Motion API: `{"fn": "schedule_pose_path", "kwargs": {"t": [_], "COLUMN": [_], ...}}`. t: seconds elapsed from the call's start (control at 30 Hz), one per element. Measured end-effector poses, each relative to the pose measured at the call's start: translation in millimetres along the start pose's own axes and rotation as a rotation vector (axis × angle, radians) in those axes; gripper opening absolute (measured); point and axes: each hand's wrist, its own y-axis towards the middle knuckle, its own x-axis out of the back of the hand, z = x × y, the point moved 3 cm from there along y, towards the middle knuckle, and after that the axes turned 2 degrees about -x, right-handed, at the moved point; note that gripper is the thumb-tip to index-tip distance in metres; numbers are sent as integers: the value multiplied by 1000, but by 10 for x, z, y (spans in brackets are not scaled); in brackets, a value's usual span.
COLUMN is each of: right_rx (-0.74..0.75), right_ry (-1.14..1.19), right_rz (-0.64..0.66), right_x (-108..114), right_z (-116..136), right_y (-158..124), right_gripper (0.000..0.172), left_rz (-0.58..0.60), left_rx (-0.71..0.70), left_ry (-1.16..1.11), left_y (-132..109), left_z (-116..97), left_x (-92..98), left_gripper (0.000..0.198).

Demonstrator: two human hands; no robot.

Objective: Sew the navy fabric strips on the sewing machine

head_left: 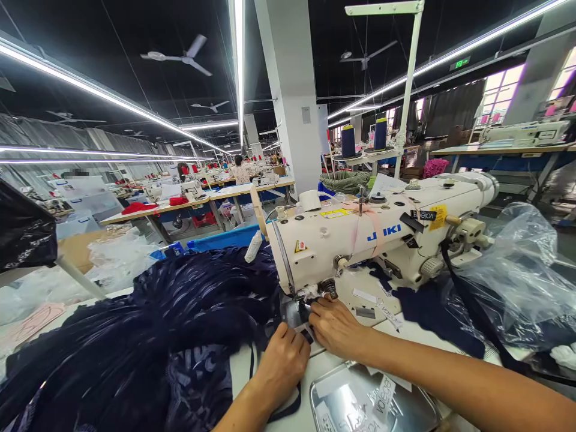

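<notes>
A white sewing machine [333, 240] stands in front of me, its needle area just beyond my fingertips. My left hand [285, 360] is closed on a narrow navy strap [288, 409], part of which loops out below the wrist. Close beside it, at the presser foot, my right hand [337, 327] has its fingers curled on dark cloth; my knuckles hide most of what they pinch. A large heap of navy garments [148, 324], some of it lace, spreads to the left of both hands.
A metal tray [324, 393] with printed labels [384, 396] lies below my right forearm. Loose labels [389, 315] rest on the machine bed. Clear plastic bags [504, 276] and navy cloth [436, 318] crowd the right. Thread cones [348, 141] stand behind the machine.
</notes>
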Motion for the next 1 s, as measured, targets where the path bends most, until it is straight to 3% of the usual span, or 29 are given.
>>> {"fn": "schedule_pose_path", "kwargs": {"t": [0.17, 0.3, 0.77, 1.0], "right_rx": [-78, -126, -144, -121], "right_ry": [223, 377, 394, 606], "right_rz": [70, 54, 54, 35], "right_x": [-61, -127, -141, -138], "right_z": [-141, -185, -156, -244], "right_y": [44, 53, 47, -2], "right_gripper": [14, 14, 15, 16], "left_rz": [-41, -92, -50, -23], "left_rx": [42, 52, 11, 36], "left_ry": [-27, -48, -34, -10], "left_y": [0, 28, 69, 103], "left_z": [11, 24, -10, -17], "left_x": [48, 78, 42, 21], "left_gripper": [29, 32, 29, 26]}}
